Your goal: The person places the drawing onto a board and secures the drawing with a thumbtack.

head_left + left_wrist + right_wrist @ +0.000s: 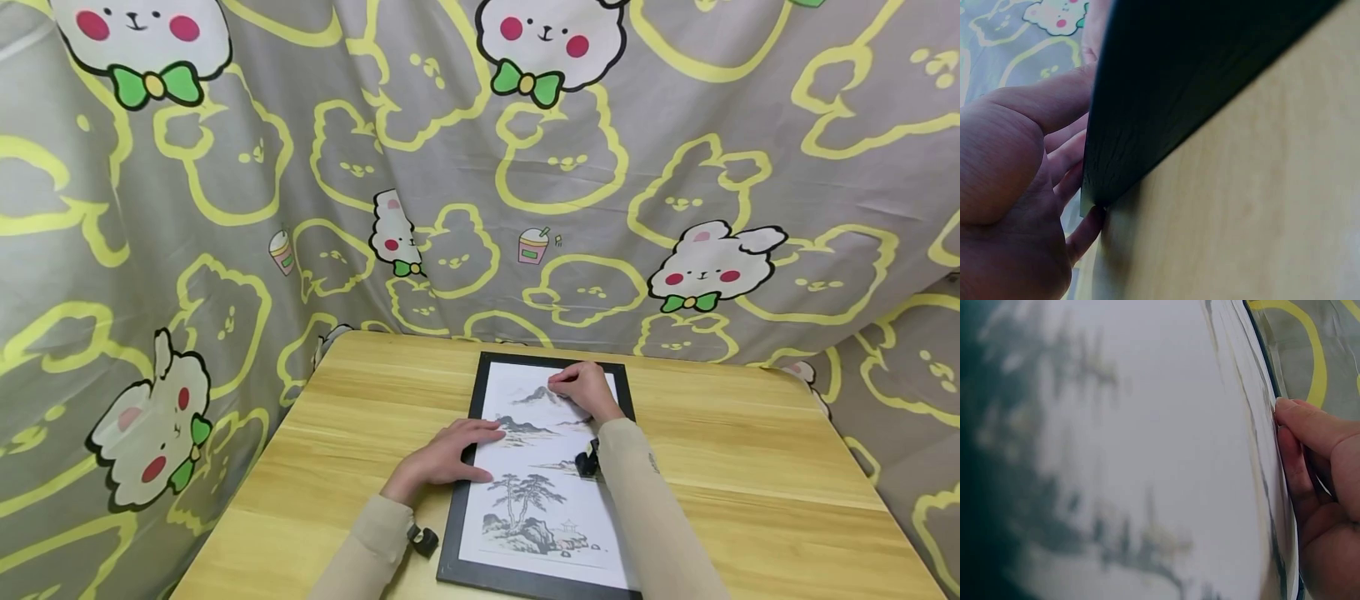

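A black-framed picture (517,429), an ink landscape with mountains and pine trees on white, lies on the wooden table. Across its left edge reaches my left hand (452,450), fingers extended and thumb spread, with the fingertips over the white sheet. From below, the left wrist view shows that hand (1022,175) along the dark side of the frame (1141,94). Near the upper mountain, my right hand (588,390) has curled fingers, thumb and index tips together at the picture's surface. No held thing shows between them; in the right wrist view this hand (1329,469) is right at the sheet.
The light wooden table (750,467) extends on both sides of the frame. Behind it and at the left hangs a grey curtain (450,175) with yellow outlines and cartoon rabbits. A small black device (423,540) sits at the left wrist, another (587,458) at the right.
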The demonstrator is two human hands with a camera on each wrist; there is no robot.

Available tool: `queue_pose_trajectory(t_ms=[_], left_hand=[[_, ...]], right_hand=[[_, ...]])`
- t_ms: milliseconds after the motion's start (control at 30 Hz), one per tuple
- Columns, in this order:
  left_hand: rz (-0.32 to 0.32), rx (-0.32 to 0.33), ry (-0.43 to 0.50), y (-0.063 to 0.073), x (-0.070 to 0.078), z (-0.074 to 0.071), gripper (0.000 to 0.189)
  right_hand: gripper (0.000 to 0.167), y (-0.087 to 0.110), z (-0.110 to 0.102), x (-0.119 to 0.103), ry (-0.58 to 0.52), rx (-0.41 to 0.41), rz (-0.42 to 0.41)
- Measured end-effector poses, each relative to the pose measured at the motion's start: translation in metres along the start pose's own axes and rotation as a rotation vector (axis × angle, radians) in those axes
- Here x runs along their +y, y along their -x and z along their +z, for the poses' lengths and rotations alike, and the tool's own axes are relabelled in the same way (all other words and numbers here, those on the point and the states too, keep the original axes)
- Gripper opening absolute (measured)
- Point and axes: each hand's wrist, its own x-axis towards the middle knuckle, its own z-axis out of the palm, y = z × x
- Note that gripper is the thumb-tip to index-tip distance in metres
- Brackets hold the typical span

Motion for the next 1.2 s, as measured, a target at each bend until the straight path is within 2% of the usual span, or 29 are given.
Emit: queue_pose_trajectory(t_ms=[333, 600, 1200], left_hand=[[-0.003, -0.002, 0.017, 0.0001, 0.0021, 0.0004, 0.071], [-0.007, -0.006, 0.027, -0.0001, 0.0025, -0.0004, 0.071], [0.002, 0.004, 0.027, 0.0000, 0.0047, -0.0013, 0.071]], right_hand=[[0.005, 0.0000, 0.0010, 0.0022, -0.009, 0.004, 0.004], [0.005, -0.0003, 0.0006, 0.0020, 0.020, 0.022, -0.039], [0.005, 0.0002, -0.0007, -0.0003, 0.064, 0.008, -0.092]])
